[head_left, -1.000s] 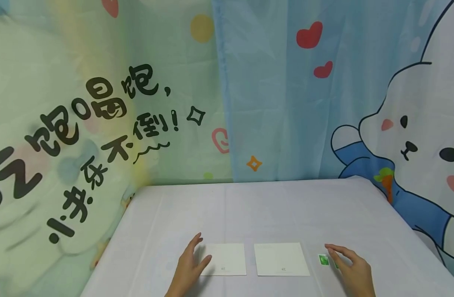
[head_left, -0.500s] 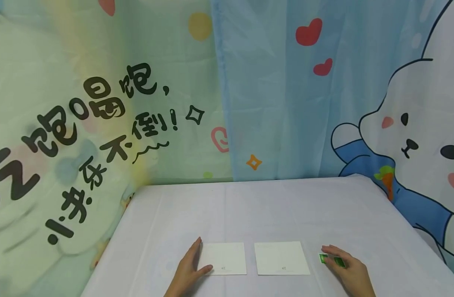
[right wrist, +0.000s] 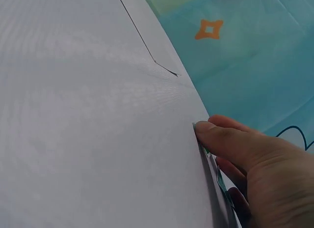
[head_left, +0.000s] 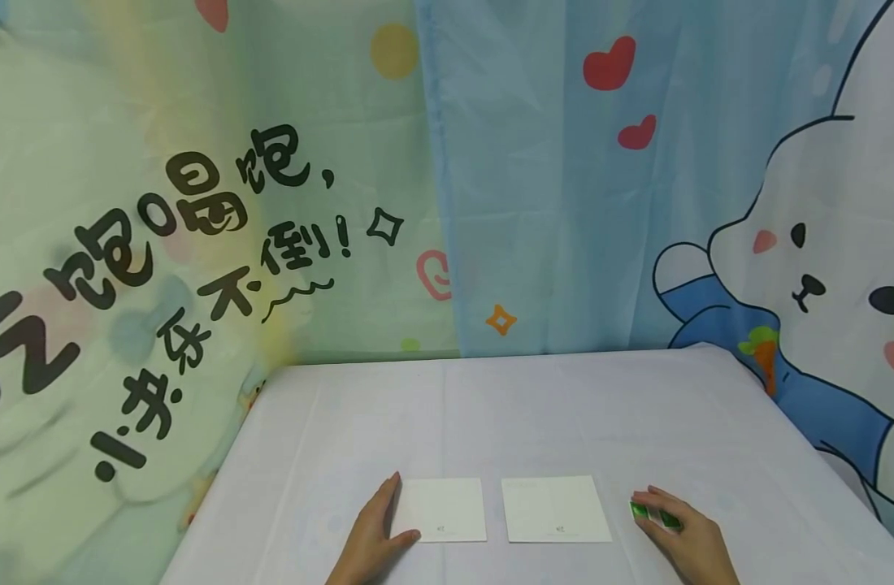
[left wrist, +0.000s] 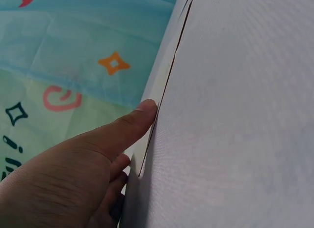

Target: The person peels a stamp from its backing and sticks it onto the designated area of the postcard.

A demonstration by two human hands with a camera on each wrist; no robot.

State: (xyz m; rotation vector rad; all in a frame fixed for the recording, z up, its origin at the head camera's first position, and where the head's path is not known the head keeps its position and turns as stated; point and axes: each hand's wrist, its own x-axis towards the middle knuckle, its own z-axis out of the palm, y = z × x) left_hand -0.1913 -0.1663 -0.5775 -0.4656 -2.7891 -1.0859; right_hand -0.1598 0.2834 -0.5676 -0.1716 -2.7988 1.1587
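Two white cards lie side by side on the white-covered table in the head view. My left hand (head_left: 374, 528) rests at the left card (head_left: 447, 505), its fingers along the left edge and its thumb at the near edge. The left wrist view has the thumb (left wrist: 140, 117) touching that card's corner. The right card (head_left: 553, 505) lies untouched. Farther right, my right hand (head_left: 688, 532) pinches a small green stamp (head_left: 640, 510) with a white border between thumb and fingers. A second green stamp (head_left: 670, 520) shows between the fingers, partly hidden by them.
The white tabletop (head_left: 491, 422) stretches back to a printed curtain (head_left: 520, 203) hanging behind it. A cartoon rabbit print (head_left: 827, 244) covers the curtain at the right, beside the table's right edge.
My left hand has come down to the left card's edge. My right hand has lowered onto the stamps, and its thumb and fingers have closed on the left one.
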